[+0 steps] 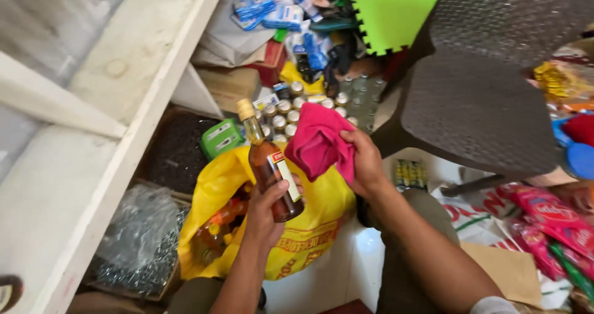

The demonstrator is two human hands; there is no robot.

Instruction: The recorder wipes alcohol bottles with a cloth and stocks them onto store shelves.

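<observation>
My left hand grips a glass bottle of amber liquid with a tan cap and a label, held tilted above an open yellow plastic bag. My right hand clutches a crumpled pink cloth right beside the bottle's upper part. Inside the bag, more bottles of orange-brown liquid lie partly hidden.
White shelving runs along the left. A dark brown plastic chair stands at right. Several capped jars, a green box, a green foam mat, bubble wrap and red snack packets crowd the floor.
</observation>
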